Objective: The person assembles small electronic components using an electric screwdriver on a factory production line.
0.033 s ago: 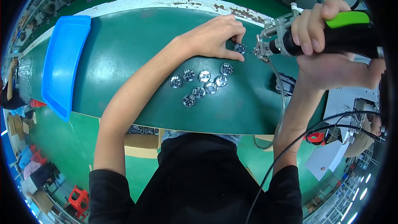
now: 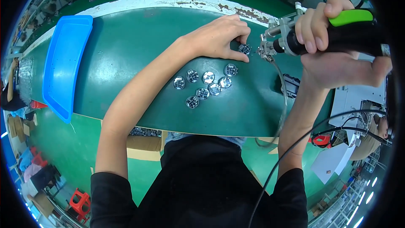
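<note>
My left hand (image 2: 223, 38) reaches over the green bench and pinches a small round circuit module (image 2: 244, 49) between thumb and fingers. In my right hand (image 2: 320, 46) is a black powered screwdriver (image 2: 350, 38) with a green lever, lying nearly sideways, fingers wrapped round its body. The metal nozzle (image 2: 265, 49) at its tip points at the module from the right, a small gap between them. Closer to me lie several more round modules, among them one with a paler face (image 2: 208, 77) and one at the near end (image 2: 192, 101).
A blue tray (image 2: 48, 67) stands at the bench's left end. A clear hose (image 2: 283, 101) and a black cable (image 2: 291, 152) hang by my right forearm. Below the front edge sits a cardboard box (image 2: 143, 143) of small parts. Behind a worn white ledge (image 2: 168, 1), more modules rest on a green strip.
My right hand and the screwdriver have shifted very slightly up and left. The hose and cable have swayed a little. My left hand keeps its pinch on the module.
</note>
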Action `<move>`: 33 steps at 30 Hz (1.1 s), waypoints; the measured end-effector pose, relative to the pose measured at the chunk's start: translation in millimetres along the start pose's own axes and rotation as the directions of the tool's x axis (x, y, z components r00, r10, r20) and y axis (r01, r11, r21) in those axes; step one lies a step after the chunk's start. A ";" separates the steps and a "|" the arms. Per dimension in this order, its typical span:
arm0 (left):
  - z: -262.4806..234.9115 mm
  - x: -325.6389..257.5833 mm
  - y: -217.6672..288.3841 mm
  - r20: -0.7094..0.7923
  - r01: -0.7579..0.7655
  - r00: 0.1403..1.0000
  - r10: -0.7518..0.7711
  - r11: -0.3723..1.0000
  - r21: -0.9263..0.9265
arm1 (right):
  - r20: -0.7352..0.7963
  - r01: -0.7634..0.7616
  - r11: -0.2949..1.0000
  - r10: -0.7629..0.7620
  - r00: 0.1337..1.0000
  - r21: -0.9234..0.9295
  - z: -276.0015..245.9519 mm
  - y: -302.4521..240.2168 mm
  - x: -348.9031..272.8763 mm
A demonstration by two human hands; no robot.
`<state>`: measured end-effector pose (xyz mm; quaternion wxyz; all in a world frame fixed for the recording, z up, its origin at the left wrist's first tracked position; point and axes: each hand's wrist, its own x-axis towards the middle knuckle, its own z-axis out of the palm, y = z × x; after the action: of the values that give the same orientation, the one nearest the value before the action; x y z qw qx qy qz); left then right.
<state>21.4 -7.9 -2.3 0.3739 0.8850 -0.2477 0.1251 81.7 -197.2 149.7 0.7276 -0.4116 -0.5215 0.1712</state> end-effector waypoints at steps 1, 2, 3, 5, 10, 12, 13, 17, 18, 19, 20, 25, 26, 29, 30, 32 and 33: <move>-0.2 -0.3 0.3 0.000 0.001 1.000 -0.001 1.000 0.000 | -0.004 -0.004 1.000 0.004 1.000 -0.001 1.4 2.0 0.9; -0.4 -0.9 0.4 -0.002 -0.001 1.000 0.001 1.000 -0.004 | -0.008 -0.007 1.000 0.007 1.000 -0.001 3.1 5.0 2.4; -0.5 -1.4 0.4 -0.004 -0.002 1.000 0.002 1.000 -0.007 | -0.012 -0.011 1.000 0.011 1.000 -0.001 2.3 6.6 2.9; -0.4 -0.7 0.5 -0.002 -0.001 1.000 0.001 1.000 -0.007 | -0.018 -0.018 1.000 0.018 1.000 -0.003 1.0 7.9 3.9; 0.1 -0.7 0.0 -0.002 0.000 1.000 0.000 1.000 -0.011 | -0.037 -0.039 0.999 0.038 0.999 -0.007 8.3 15.0 6.4; -0.1 -1.4 0.0 -0.012 -0.004 1.000 0.004 1.000 -0.002 | -0.044 -0.048 0.999 0.047 0.998 -0.006 6.5 15.8 5.6; 0.2 -1.2 -0.4 -0.012 -0.004 1.000 0.004 1.000 -0.003 | -0.048 -0.052 0.999 0.051 0.998 -0.008 3.8 15.7 5.4; 1.0 -0.5 -0.8 -0.009 -0.008 1.000 0.008 1.000 -0.007 | -0.063 -0.068 0.998 0.067 0.996 -0.013 -0.2 17.7 5.9; 1.0 -0.3 -0.6 -0.004 -0.005 1.000 0.005 1.000 -0.004 | -0.067 -0.072 0.997 0.071 0.995 -0.014 0.9 18.0 5.6; 1.1 -0.7 -0.9 -0.004 -0.004 1.000 0.004 1.000 -0.004 | -0.071 -0.076 0.997 0.075 0.995 -0.015 0.1 18.2 5.4; 1.2 -1.1 -1.3 -0.005 -0.006 1.000 0.006 1.000 -0.001 | -0.075 -0.080 0.997 0.079 0.994 -0.015 -2.9 17.1 5.1; 0.8 -1.3 -1.4 -0.002 -0.011 1.000 0.011 1.000 0.003 | -0.095 -0.100 0.995 0.097 0.991 -0.021 -5.9 17.4 3.0; 0.7 -1.4 -0.9 -0.004 -0.007 1.000 0.007 1.000 0.006 | -0.099 -0.102 0.995 0.100 0.990 -0.022 -8.1 17.5 3.3; 0.9 -1.3 -1.4 -0.004 0.000 1.000 0.000 1.000 0.009 | -0.111 -0.112 0.993 0.109 0.988 -0.026 -11.1 19.3 4.1; 1.0 -1.3 -1.9 -0.001 0.002 1.000 -0.002 1.000 0.010 | -0.115 -0.115 0.993 0.112 0.987 -0.027 -10.1 19.7 4.0; 1.8 -1.6 -2.5 -0.005 -0.001 1.000 0.001 1.000 0.010 | -0.123 -0.123 0.992 0.119 0.985 -0.028 -7.3 22.1 4.7; 1.9 -1.8 -3.0 -0.008 -0.004 1.000 0.004 1.000 0.010 | -0.127 -0.127 0.992 0.122 0.984 -0.028 -11.4 23.2 5.8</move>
<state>21.6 -6.9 -6.1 0.3700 0.8859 -0.2473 0.1306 98.4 -184.0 133.9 0.7391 -0.4663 -0.4512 0.1808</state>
